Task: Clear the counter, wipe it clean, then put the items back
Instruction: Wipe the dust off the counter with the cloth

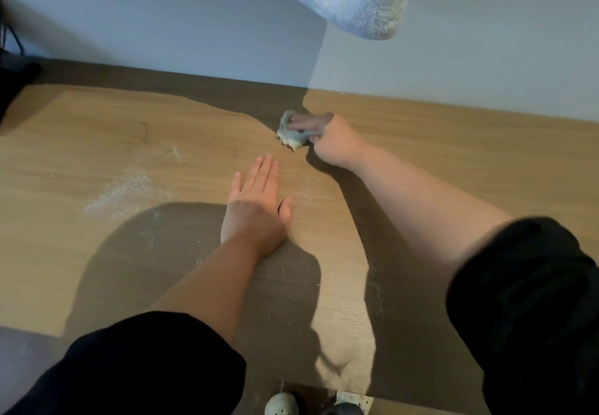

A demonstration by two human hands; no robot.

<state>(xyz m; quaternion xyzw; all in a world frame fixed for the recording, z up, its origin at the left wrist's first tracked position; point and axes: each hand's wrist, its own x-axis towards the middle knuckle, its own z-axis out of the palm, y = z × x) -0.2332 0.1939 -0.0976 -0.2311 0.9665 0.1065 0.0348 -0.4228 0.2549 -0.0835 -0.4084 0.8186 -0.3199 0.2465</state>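
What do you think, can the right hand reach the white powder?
Probably yes. The right hand holds the rag near the wall, and bare counter leads left to the powder; only the flat left hand lies close to that path.

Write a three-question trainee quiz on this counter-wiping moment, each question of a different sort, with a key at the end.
1. True or false: the left hand lies flat, fingers straight, on the counter.
2. Which hand holds the grey cloth? A) left hand B) right hand C) neither
3. Fill in: the white powder lies on the counter to the ___ of the left hand.
Key: 1 true; 2 B; 3 left.
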